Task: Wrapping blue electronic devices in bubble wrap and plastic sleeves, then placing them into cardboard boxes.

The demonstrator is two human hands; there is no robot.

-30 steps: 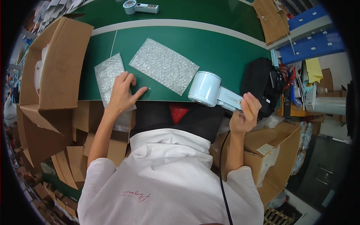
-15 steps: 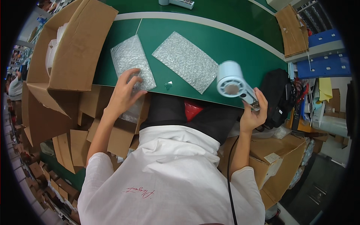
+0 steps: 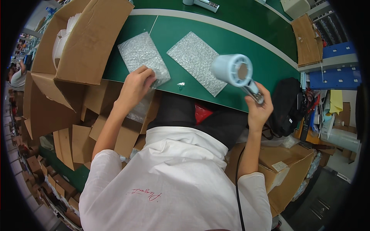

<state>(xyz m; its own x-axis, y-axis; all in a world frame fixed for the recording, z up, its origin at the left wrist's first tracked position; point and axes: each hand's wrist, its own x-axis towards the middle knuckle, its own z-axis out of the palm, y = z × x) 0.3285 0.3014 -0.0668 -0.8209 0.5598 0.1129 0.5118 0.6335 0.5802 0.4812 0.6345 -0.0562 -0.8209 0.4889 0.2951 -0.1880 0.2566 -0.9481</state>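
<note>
My right hand (image 3: 260,106) is closed round the slim grey handle of a light-blue hair-dryer-shaped device (image 3: 227,69). Its drum-shaped head is raised over the near right part of the green table, with the round opening turned to the right. My left hand (image 3: 139,84) has its fingers pinched together at the near edge of a bubble-wrap bag (image 3: 140,50). That bag lies flat at the left of the table. Between the hands lies a second bubble-wrap bag (image 3: 194,59), partly behind the device's head. A small clear scrap (image 3: 180,86) sits near the table edge.
An open cardboard box (image 3: 90,42) with white wrapping stands at the left. More cardboard boxes (image 3: 83,144) are below it. A black bag (image 3: 287,104) lies right of the table (image 3: 266,65). A similar device (image 3: 206,5) rests on the far green surface. A black cable (image 3: 237,188) runs down my shirt.
My left fingers have closed on the bag's near edge. My right hand has turned the device, so its head has swung left and its opening now faces right.
</note>
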